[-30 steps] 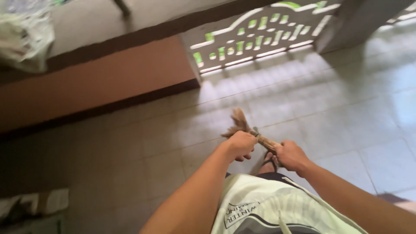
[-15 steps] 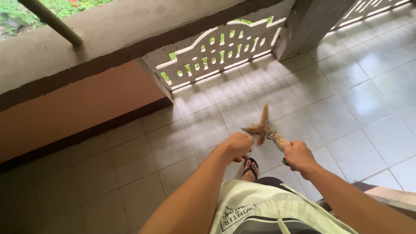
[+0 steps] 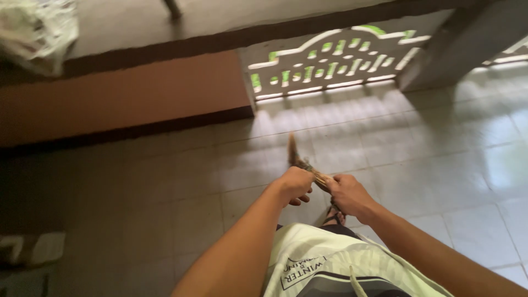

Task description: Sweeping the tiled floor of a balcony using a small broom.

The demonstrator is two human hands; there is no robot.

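A small bundle of brown broom sticks is held in front of me over the tiled floor. My left hand is closed around the bundle near its frayed end, which points away from me. My right hand grips the other end, close beside the left hand. Below the hands, my foot in a black sandal stands on the tiles. My pale shirt fills the bottom of the view.
A low wall with an orange-brown face runs along the far side. A white pierced railing panel and a grey pillar stand to its right. A crumpled plastic bag lies on the wall's top at left.
My two hands have come closer together on the bundle, and its frayed end now points more straight away. The view has swung left and down, showing the plastic bag again.
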